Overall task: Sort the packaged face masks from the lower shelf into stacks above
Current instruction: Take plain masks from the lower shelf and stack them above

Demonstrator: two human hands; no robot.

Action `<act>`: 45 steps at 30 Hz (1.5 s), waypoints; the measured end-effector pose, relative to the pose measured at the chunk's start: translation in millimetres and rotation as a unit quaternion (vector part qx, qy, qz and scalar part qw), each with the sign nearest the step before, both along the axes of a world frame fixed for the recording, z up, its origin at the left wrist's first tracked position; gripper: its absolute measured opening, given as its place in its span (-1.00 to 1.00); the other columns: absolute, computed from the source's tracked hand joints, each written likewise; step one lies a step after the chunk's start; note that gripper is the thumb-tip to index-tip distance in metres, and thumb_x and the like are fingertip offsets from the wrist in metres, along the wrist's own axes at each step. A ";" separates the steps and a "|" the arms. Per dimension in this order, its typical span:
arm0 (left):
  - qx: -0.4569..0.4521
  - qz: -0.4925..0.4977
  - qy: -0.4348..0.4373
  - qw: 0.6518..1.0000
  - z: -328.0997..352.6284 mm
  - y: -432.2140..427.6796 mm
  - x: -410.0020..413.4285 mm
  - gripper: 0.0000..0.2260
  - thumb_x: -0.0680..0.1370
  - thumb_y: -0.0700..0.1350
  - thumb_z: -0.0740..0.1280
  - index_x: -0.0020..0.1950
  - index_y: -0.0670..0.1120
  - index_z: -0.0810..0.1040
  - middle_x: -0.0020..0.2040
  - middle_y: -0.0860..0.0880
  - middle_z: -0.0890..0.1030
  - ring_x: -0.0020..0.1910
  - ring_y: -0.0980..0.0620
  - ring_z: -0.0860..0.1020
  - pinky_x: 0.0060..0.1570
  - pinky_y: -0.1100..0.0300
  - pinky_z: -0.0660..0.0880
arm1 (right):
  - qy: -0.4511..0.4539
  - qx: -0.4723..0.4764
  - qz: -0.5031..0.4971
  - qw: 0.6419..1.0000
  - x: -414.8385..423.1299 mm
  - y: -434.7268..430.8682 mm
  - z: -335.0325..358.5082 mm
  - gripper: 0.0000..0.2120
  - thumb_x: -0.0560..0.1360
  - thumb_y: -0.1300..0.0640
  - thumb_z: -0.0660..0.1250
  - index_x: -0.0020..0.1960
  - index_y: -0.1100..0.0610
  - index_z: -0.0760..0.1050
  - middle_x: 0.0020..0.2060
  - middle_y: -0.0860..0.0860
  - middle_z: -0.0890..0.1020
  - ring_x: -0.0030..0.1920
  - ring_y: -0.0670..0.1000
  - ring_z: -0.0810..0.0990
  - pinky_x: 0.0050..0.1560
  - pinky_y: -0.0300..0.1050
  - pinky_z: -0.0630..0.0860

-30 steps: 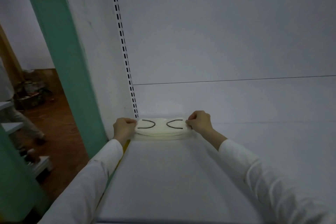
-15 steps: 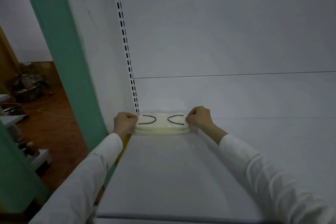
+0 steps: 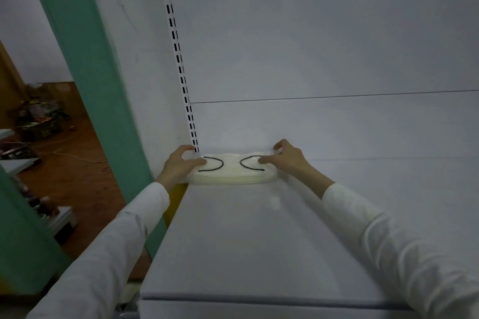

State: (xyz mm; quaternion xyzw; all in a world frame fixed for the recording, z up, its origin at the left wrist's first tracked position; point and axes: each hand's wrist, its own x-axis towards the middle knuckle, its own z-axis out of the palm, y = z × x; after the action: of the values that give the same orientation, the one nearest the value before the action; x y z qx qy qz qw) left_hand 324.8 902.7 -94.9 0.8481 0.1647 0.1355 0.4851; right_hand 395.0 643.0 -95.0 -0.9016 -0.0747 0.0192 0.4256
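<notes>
**Cream mask stack held at both ends in the shelf corner**

Both hands are on the one stack. The left hand (image 3: 178, 166) has its thumb laid on the top pack and its fingers arched over the left end. The right hand (image 3: 287, 158) mirrors it at the right end, thumb on top and fingers curled over the far edge. Each hold looks loose, more a steadying pinch than a firm clamp.

The stack (image 3: 230, 176) of packaged masks lies flat, with two black ear loops (image 3: 216, 164) showing on the top pack. Its long axis runs left to right, square to the person. With one hand at each end, neither is nearer than the other. It lies straight ahead at full reach.

It sits at the back left of the white shelf (image 3: 246, 241), touching or just short of the back panel (image 3: 324, 127); I cannot tell which. Its left end is by the foot of the slotted upright (image 3: 178, 59). A green post (image 3: 98, 72) stands just beyond that.

From where I stand, the stack looks placed. The next move should be to let go and draw both hands straight back, without dragging the top pack. The lower shelf is out of sight.
</notes>
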 end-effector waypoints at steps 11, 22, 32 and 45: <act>0.123 -0.118 0.125 0.977 -7.2 -6.3 1.1 -0.05 0.30 -0.20 0.56 0.51 -0.04 0.03 0.33 -0.11 0.39 0.20 -0.06 0.38 0.15 0.18 0.34 | 0.015 -0.159 0.072 0.985 -5.1 13.7 -5.6 0.03 0.21 -0.01 0.60 0.43 0.20 0.05 0.24 0.14 0.42 0.19 0.12 0.47 -0.04 -0.14 0.44; 0.132 -0.105 0.110 0.979 -0.9 -4.5 -2.8 0.00 0.30 -0.16 0.57 0.53 0.00 -0.02 0.42 -0.14 0.33 0.33 -0.13 0.35 0.23 0.09 0.34 | -0.002 -0.179 0.078 0.981 0.4 9.9 -5.3 -0.01 0.20 -0.20 0.56 0.39 0.17 0.11 0.22 0.11 0.45 0.21 0.14 0.47 0.16 0.01 0.49; 0.253 -0.134 -0.054 0.957 38.2 -26.4 -48.4 -0.68 0.47 -0.11 0.42 0.21 -0.07 0.51 0.26 -0.08 0.50 0.22 -0.02 0.43 0.15 0.23 0.31 | -0.183 -0.215 0.117 0.952 -42.7 -24.5 34.2 -0.39 0.46 -0.17 0.35 0.41 0.04 0.29 0.28 0.09 0.48 0.27 0.12 0.44 0.23 0.04 0.42; 0.287 -0.235 -0.122 0.920 36.5 -148.7 -115.9 -0.85 0.47 -0.15 0.37 0.03 -0.04 0.62 -0.06 0.03 0.57 -0.01 0.03 0.52 0.01 0.25 0.36 | -0.271 -0.326 0.138 0.895 -146.6 -114.4 49.5 -0.55 0.51 -0.12 0.29 0.34 0.01 0.37 0.21 0.02 0.54 0.20 0.05 0.50 0.09 -0.04 0.45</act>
State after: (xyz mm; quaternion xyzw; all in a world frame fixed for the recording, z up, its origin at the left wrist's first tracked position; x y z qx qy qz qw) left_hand 208.9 754.1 -58.4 0.9421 -0.1461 0.1617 0.2550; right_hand 248.4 528.7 -45.6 -0.9408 -0.3001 -0.1443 0.0639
